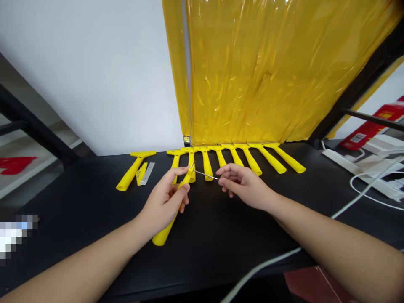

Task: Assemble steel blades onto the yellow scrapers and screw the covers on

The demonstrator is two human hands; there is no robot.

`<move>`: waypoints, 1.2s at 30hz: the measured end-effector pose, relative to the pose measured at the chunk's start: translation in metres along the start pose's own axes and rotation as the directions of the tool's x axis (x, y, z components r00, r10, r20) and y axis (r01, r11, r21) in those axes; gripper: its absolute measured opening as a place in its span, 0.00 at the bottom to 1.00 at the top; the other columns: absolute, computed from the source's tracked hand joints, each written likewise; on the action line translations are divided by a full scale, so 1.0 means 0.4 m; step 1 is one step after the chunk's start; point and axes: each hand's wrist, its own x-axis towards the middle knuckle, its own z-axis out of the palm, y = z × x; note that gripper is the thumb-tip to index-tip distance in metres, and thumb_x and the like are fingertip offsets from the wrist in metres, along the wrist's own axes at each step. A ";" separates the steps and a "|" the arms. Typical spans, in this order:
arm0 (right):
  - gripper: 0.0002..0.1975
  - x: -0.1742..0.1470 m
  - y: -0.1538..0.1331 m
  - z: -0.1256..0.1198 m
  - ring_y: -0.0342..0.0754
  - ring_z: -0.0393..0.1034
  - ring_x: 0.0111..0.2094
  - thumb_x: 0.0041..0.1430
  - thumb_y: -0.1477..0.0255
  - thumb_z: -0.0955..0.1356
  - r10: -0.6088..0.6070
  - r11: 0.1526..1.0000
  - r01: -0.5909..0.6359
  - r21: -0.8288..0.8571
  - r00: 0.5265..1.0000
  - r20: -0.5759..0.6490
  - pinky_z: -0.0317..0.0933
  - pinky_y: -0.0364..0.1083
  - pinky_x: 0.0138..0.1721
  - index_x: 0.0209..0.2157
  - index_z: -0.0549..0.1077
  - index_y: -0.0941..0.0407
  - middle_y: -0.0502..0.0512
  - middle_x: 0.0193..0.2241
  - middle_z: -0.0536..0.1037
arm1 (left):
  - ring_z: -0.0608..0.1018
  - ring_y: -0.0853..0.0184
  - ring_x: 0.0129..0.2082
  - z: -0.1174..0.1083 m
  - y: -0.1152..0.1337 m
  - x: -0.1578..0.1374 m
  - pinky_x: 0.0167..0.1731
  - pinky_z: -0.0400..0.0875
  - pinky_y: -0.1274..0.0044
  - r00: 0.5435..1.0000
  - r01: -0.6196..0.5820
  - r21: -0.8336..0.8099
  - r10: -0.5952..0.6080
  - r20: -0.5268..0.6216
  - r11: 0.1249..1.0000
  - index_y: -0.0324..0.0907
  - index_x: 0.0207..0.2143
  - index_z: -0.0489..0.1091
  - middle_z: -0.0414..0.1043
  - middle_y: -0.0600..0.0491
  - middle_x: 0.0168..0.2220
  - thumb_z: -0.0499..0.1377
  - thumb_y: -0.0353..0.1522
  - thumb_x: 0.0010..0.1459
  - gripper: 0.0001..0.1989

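Note:
My left hand (167, 195) is closed around a yellow scraper (166, 233), its wide hollow handle end pointing down toward me and its head up. My right hand (241, 183) pinches a screwdriver (205, 174); only the thin metal shaft shows, the grip being hidden in the fingers. The shaft's tip meets the scraper's head, though the exact contact is too small to make out. Left of my left hand lie a separate yellow scraper (128, 176), a small yellow plate (141, 173) with screws, and a flat metal blade (147, 172).
A row of several yellow scrapers (268, 160) lies along the back of the black table (202, 261). Yellow plastic strips (277, 75) hang behind. A pale cable (268, 263) crosses the right side, near white parts (362, 172) and a red package (375, 122).

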 end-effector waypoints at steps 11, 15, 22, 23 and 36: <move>0.12 0.004 0.008 -0.002 0.42 0.62 0.29 0.64 0.63 0.73 -0.050 0.999 0.050 -0.010 0.999 -0.006 0.57 0.45 0.31 0.39 0.69 0.54 0.47 0.31 0.68 | 0.75 0.75 0.23 0.000 -0.008 0.002 0.19 0.73 0.80 0.995 -0.083 0.030 0.085 -0.050 0.996 0.47 0.56 0.64 0.71 0.49 0.46 0.58 0.37 0.68 0.16; 0.22 0.013 0.011 -0.009 0.39 0.49 0.21 0.68 0.51 0.66 0.102 0.987 -0.108 0.118 0.993 0.056 0.46 0.43 0.23 0.37 0.72 0.57 0.42 0.23 0.58 | 0.77 0.76 0.26 0.003 -0.013 0.003 0.19 0.74 0.80 0.987 -0.152 0.046 0.154 -0.038 0.987 0.50 0.56 0.66 0.62 0.45 0.62 0.58 0.37 0.69 0.15; 0.16 0.003 0.013 -0.011 0.41 0.57 0.27 0.66 0.57 0.72 -0.125 0.992 0.126 -0.001 0.989 0.079 0.54 0.43 0.28 0.41 0.65 0.52 0.44 0.28 0.64 | 0.73 0.75 0.20 -0.007 -0.014 0.012 0.19 0.72 0.81 0.994 -0.100 0.024 0.101 -0.037 0.995 0.47 0.59 0.63 0.72 0.54 0.37 0.58 0.37 0.69 0.18; 0.16 0.006 0.018 -0.014 0.41 0.58 0.27 0.67 0.56 0.71 -0.136 0.990 0.138 -0.023 0.987 0.081 0.55 0.43 0.29 0.40 0.66 0.52 0.44 0.28 0.65 | 0.73 0.75 0.20 -0.008 -0.013 0.013 0.19 0.72 0.81 0.994 -0.098 0.023 0.099 -0.035 0.995 0.46 0.59 0.64 0.72 0.53 0.38 0.58 0.37 0.69 0.18; 0.13 0.015 -0.067 -0.059 0.44 0.60 0.29 0.67 0.59 0.69 -0.238 0.910 0.258 -0.324 0.966 0.099 0.57 0.45 0.32 0.43 0.66 0.52 0.46 0.30 0.67 | 0.74 0.75 0.20 0.014 0.029 0.027 0.18 0.70 0.81 0.971 -0.218 -0.011 0.216 -0.101 0.976 0.43 0.56 0.64 0.75 0.51 0.38 0.58 0.35 0.66 0.17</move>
